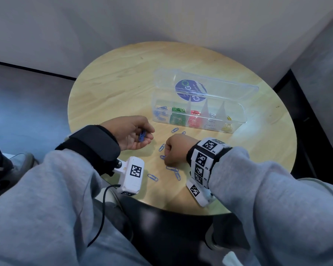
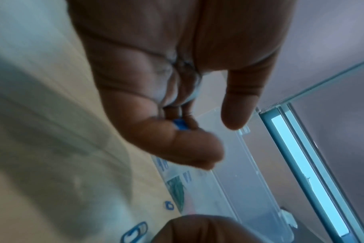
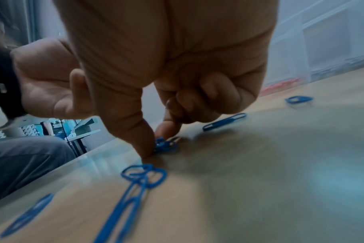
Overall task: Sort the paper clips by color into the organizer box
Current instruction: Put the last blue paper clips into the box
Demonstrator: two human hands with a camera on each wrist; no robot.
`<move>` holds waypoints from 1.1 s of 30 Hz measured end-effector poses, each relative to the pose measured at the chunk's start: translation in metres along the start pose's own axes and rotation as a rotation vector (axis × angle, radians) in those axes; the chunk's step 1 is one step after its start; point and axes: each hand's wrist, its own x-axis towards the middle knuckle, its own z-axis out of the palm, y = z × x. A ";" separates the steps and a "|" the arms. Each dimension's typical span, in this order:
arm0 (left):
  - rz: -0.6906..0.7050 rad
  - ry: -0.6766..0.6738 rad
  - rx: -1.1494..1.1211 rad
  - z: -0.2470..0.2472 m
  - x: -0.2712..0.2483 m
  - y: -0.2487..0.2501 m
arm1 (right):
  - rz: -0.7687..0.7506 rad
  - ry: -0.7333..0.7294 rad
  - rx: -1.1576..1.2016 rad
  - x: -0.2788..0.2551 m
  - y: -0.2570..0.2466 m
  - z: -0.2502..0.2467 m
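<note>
My left hand (image 1: 145, 134) lies palm up over the table's left side, fingers curled round a few blue paper clips (image 1: 142, 136), seen as a blue tip (image 2: 179, 125) in the left wrist view. My right hand (image 1: 166, 156) is knuckles up on the table; its thumb and forefinger pinch a blue clip (image 3: 163, 144) that lies on the wood. Several more blue clips (image 1: 152, 177) are scattered around that hand. The clear organizer box (image 1: 238, 112) stands behind, lid open, holding blue (image 1: 160, 112), green (image 1: 178, 110), red (image 1: 195, 113), silver (image 1: 211, 115) and yellow (image 1: 229, 118) clips in separate compartments.
The round wooden table (image 1: 123, 77) stands in a corner between two grey walls. Its near edge is close to my lap. Two linked blue clips (image 3: 143, 176) lie just in front of my right thumb.
</note>
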 end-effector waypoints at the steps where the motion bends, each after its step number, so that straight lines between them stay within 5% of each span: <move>1: -0.013 0.024 0.072 0.003 0.002 -0.001 | 0.001 -0.004 0.010 0.000 0.002 0.000; 3: 0.000 0.072 0.305 0.009 0.003 -0.002 | 0.005 -0.009 0.039 0.001 0.006 0.001; 7: 0.103 0.051 1.133 0.021 0.001 -0.009 | 0.010 -0.022 0.099 0.001 0.013 0.002; 11: 0.070 -0.021 1.474 0.034 -0.005 -0.019 | 0.047 -0.026 0.240 -0.002 0.026 -0.006; 16: 0.067 -0.165 1.554 0.036 0.002 -0.029 | 0.094 -0.072 0.756 -0.007 0.051 -0.008; 25: 0.113 -0.158 1.596 0.040 0.011 -0.033 | 0.132 -0.087 1.396 -0.021 0.078 0.000; 33: 0.188 -0.104 1.572 0.042 0.017 -0.033 | 0.161 -0.083 1.471 -0.026 0.078 -0.001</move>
